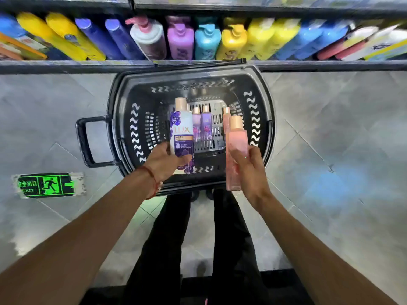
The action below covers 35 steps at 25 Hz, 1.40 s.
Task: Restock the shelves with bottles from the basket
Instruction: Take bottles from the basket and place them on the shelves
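At frame centre, above the black basket (pixel 123 119), left hand (pixel 163 160) clasps a white-purple Lux bottle (pixel 182 130), right hand (pixel 250 170) a pink bottle (pixel 236 139); smaller bottles (pixel 202 124) lie inside, below the stocked shelf (pixel 88 66).

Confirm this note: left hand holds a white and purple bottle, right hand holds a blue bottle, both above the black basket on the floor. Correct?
Not quite. In the head view the right hand holds a pink bottle, not a blue one. The rest stands: the left hand holds the white and purple bottle, both above the black basket on the floor.
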Available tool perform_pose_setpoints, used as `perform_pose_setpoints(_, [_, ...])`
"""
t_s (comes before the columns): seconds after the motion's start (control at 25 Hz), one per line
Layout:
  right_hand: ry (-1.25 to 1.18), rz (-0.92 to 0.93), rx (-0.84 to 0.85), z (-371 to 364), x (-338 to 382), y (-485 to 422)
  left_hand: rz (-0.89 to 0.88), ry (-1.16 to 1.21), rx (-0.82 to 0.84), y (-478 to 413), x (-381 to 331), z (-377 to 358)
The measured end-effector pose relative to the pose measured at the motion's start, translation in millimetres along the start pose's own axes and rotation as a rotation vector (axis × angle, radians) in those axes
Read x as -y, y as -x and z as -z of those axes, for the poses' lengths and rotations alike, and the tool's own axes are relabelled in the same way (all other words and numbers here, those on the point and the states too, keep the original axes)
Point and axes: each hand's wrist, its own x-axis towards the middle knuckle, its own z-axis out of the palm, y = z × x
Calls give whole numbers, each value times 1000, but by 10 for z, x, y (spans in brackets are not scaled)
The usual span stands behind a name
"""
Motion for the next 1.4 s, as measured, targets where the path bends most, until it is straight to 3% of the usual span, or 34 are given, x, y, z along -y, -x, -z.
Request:
perform_pose_setpoints(0.2, [-123,67,-85,427,220,892,-65,-74,93,1013,-262,-116])
perform_pose_setpoints(0.4, [-68,113,-135,936,341,1583,-86,-27,194,1824,-377,-448])
perform_pose_setpoints(0.6, [-157,182,-56,1713,461,2219,-268,-23,238,2601,-496,-1035])
perform_pose_setpoints(0.76, [-209,302,6,2514,547,2675,-291,36,256,3262,-576,-1756])
perform_pose_setpoints(1.12, [-355,510,-42,4008,656,3082,-482,62,267,4168,-857,-3162])
perform_pose_setpoints(1.4, [-342,604,-78,4875,1108,2920,-603,45,366,4419,-1768,-3877])
